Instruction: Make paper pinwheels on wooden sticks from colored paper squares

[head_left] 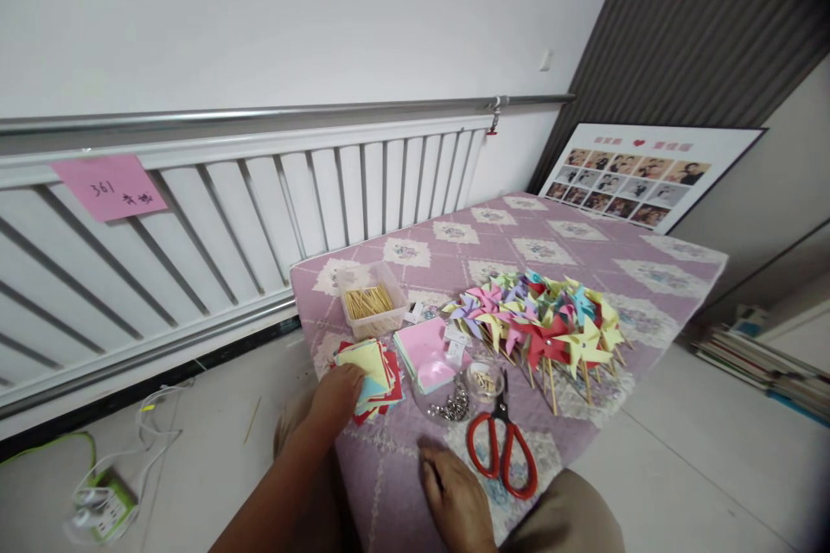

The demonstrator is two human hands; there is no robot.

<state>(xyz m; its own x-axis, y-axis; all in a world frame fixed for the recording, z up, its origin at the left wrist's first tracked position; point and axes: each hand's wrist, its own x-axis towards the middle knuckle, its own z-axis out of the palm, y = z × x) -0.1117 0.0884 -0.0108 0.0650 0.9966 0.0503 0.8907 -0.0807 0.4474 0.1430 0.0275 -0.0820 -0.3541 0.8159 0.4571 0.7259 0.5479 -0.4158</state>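
My left hand [340, 396] is at the near left edge of a loose stack of coloured paper squares [379, 367], red, yellow and pale blue. Its fingers are closed on the top sheets, with the fingertips partly hidden. My right hand [456, 497] rests on the tablecloth with curled fingers and nothing visible in it. Beside it lie red-handled scissors [501, 449], blades pointing away. Just beyond are a clear container of small metal pieces [452, 404], a round tub of small pale pieces [484, 382] and a pink-topped paper stack [424, 350].
A plastic box of wooden sticks [369, 302] stands at the left table edge. Finished paper pinwheels [541, 320] are heaped on the right. A radiator [324, 190] runs behind the table [402, 484]. A photo board [648, 177] leans at the far end; a power strip [107, 505] lies on the floor.
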